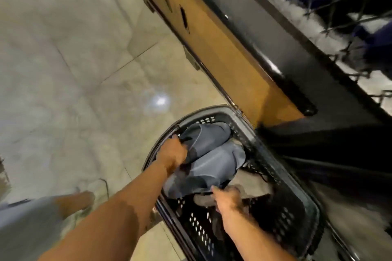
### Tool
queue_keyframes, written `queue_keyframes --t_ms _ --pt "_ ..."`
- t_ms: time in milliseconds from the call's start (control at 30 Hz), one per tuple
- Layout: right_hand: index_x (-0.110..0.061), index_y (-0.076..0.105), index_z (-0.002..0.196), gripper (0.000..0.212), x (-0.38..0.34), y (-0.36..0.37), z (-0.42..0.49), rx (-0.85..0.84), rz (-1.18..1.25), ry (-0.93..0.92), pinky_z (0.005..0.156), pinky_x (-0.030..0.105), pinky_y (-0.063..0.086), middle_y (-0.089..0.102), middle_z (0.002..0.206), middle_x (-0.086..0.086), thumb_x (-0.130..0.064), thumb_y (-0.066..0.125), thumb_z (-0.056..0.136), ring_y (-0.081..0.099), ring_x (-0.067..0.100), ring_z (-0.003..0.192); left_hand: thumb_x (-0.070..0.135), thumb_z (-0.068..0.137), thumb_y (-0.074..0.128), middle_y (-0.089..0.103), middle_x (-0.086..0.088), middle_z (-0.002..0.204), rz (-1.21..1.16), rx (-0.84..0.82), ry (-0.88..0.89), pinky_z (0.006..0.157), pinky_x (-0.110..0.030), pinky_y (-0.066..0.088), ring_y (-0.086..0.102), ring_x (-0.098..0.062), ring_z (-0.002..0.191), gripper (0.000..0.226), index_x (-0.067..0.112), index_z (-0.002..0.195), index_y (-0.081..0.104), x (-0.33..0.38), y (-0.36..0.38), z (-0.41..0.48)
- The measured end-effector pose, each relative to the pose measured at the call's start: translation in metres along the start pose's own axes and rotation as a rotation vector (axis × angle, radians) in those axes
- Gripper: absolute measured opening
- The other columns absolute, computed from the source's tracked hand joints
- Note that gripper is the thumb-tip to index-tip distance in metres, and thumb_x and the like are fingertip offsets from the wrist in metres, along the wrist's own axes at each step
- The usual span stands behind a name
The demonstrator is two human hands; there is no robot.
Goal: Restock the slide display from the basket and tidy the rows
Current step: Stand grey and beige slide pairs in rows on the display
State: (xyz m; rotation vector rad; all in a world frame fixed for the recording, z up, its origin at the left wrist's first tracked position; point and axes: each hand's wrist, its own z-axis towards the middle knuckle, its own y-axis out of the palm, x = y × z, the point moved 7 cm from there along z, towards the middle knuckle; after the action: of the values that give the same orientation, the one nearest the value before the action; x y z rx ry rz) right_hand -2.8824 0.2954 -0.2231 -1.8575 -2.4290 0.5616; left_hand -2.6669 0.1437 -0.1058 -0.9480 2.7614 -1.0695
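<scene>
Inside basket (250,140), left hand (172,153) gripping slide (207,137)

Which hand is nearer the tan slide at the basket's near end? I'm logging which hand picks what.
Right. The right hand rests against the tan slide, seemingly gripping beside it. The left hand is farther up the basket, on the grey-blue slides.

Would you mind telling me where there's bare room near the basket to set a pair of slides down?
The tiled floor left of the basket, out to the display's wooden base, is bare. The basket's near corner, by the right hand, shows open mesh. Its far half is crowded: grey slides fill it, with the left hand on them.
</scene>
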Motion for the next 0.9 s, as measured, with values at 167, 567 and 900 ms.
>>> queue_keyframes --t_ms 167,567,900 --pt "-0.005 0.06 0.112 0.053 -0.06 -0.024 -0.063 0.155 0.035 -0.013 0.076 0.031 0.048 0.069 0.109 0.017 -0.037 0.079 0.075 0.065 0.036 0.101 0.039 0.096 0.048 0.064 -0.017 0.119 -0.025 0.086 -0.081 0.08 -0.036 0.045 0.06 -0.037 0.107 0.043 0.004 0.122 0.052 0.006 0.011 0.019" --pt "-0.023 0.056 0.118 0.022 -0.064 -0.019 -0.072 0.007 1.088 0.054 0.091 0.044 0.051 0.065 0.113 0.006 -0.018 0.043 0.101 0.062 0.03 0.101 0.058 0.065 0.082 0.07 -0.007 0.095 -0.462 -0.202 -0.245 0.076 -0.031 0.05 0.064 -0.022 0.085 0.064 0.005 0.096 0.068 -0.016 0.057 0.012" --pt "-0.004 0.065 0.097 0.034 -0.052 -0.036 -0.104 -0.343 1.101 0.261 0.071 0.04 0.048 0.073 0.081 0.017 -0.035 0.051 0.096 0.063 0.032 0.083 0.044 0.079 0.077 0.069 -0.013 0.1 -0.625 -0.167 -0.314 0.081 -0.033 0.05 0.065 -0.026 0.088 0.063 -0.006 0.112 0.063 -0.001 0.058 -0.026"
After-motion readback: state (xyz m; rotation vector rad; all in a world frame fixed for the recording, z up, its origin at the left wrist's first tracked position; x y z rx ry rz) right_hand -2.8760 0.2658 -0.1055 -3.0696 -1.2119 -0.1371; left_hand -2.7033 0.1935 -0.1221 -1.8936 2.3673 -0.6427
